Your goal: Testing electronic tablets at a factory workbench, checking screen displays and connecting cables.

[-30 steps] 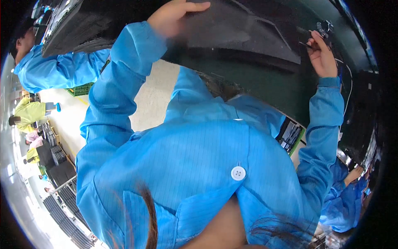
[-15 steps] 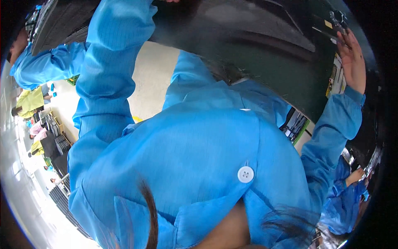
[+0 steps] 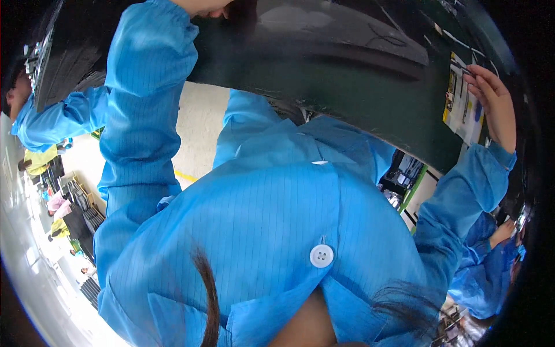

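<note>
At the top edge my left hand [image 3: 203,6] is partly cut off. The fingers that show are curled, resting over a dark sheet-like surface; whatever they hold is out of sight. My right hand [image 3: 496,103] is at the far right, beside a white and yellow printed sheet [image 3: 464,104] on the dark green table [image 3: 347,107]. Its thumb and fingertips come together at a thin dark item, too small to name. A large glossy black panel [image 3: 341,34] lies across the table between my hands.
A thin dark cable loop [image 3: 387,37] lies on the panel. At the left a co-worker's blue sleeve [image 3: 63,118] reaches the table; another person in blue [image 3: 485,272] works at the lower right. Racks of dark parts [image 3: 404,170] stand below the table edge.
My right hand has come lower, its outstretched fingers now drawn together beside the printed sheet. My left hand has moved slightly left and shows more. The view has shifted a little.
</note>
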A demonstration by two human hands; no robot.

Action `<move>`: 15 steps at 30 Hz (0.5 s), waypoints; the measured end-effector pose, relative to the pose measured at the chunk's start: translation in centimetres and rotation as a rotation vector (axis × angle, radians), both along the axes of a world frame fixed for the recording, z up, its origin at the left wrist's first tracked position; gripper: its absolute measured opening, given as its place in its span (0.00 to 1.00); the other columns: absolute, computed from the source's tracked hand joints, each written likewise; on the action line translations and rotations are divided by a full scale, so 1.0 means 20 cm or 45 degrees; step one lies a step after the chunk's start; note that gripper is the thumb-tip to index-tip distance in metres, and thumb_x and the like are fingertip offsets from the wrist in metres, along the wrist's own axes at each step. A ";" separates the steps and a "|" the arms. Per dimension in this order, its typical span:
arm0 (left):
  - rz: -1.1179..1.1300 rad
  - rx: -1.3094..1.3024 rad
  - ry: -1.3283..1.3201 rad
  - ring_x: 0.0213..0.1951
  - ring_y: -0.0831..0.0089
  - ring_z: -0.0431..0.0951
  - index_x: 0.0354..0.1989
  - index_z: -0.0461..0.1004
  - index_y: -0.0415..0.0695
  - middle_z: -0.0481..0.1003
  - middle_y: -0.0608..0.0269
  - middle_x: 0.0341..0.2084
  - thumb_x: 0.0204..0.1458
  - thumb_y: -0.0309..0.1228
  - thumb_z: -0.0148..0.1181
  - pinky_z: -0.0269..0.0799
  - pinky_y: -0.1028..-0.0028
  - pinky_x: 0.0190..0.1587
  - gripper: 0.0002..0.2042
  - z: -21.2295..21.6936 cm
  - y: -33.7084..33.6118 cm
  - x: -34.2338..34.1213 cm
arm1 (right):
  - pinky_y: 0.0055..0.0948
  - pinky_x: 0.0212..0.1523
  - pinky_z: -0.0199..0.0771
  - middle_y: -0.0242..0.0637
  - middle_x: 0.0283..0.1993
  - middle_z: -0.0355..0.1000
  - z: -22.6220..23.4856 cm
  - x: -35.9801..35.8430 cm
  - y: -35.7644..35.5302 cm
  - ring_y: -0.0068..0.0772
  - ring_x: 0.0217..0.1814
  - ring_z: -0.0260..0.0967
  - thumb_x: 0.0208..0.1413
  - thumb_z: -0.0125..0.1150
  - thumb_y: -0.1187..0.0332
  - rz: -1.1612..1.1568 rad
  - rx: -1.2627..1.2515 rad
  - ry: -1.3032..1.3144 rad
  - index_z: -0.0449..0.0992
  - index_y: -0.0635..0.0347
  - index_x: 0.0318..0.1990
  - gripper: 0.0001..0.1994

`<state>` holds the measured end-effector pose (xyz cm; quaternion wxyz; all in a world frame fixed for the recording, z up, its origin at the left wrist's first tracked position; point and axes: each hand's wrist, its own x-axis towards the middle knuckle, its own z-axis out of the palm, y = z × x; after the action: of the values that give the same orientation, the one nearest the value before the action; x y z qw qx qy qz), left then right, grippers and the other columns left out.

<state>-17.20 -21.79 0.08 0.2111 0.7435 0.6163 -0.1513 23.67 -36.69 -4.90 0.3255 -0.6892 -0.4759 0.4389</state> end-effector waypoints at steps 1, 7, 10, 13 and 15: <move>-0.237 0.227 0.170 0.26 0.61 0.73 0.32 0.69 0.34 0.73 0.52 0.23 0.54 0.48 0.45 0.69 0.70 0.31 0.23 0.01 0.00 -0.03 | 0.20 0.52 0.67 0.40 0.50 0.67 0.00 -0.01 0.02 0.26 0.52 0.66 0.57 0.47 0.69 0.009 0.002 0.005 0.66 0.63 0.51 0.15; -0.758 0.697 -0.648 0.34 0.56 0.71 0.27 0.70 0.35 0.69 0.49 0.24 0.50 0.33 0.51 0.67 0.63 0.35 0.12 0.12 -0.27 0.39 | 0.18 0.50 0.70 0.37 0.49 0.65 -0.03 -0.09 0.09 0.27 0.52 0.67 0.57 0.47 0.70 0.154 0.077 0.205 0.65 0.60 0.52 0.15; -1.192 0.459 -0.868 0.38 0.54 0.70 0.34 0.69 0.33 0.70 0.49 0.33 0.48 0.35 0.53 0.65 0.62 0.43 0.15 -0.03 -0.36 0.70 | 0.13 0.38 0.73 0.30 0.43 0.64 -0.01 -0.06 -0.02 0.25 0.46 0.70 0.53 0.53 0.70 0.217 0.063 0.458 0.64 0.59 0.49 0.16; -1.040 0.848 -1.031 0.34 0.60 0.76 0.42 0.68 0.43 0.74 0.55 0.30 0.45 0.37 0.60 0.70 0.66 0.40 0.18 -0.28 -0.45 0.92 | 0.12 0.28 0.69 0.29 0.37 0.67 -0.04 -0.10 0.00 0.19 0.33 0.69 0.50 0.57 0.68 0.252 0.068 0.445 0.64 0.59 0.49 0.18; -0.965 0.822 -1.218 0.31 0.58 0.75 0.40 0.67 0.44 0.73 0.55 0.26 0.42 0.35 0.60 0.69 0.66 0.35 0.17 -0.34 -0.46 0.98 | 0.12 0.24 0.63 0.27 0.33 0.69 -0.01 -0.14 0.00 0.16 0.28 0.65 0.50 0.58 0.68 0.209 0.137 0.423 0.67 0.58 0.46 0.16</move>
<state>2.45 -30.91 -6.67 0.1605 0.9183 0.1670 0.3211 20.91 -36.77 -5.19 0.3989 -0.5479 -0.4929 0.5457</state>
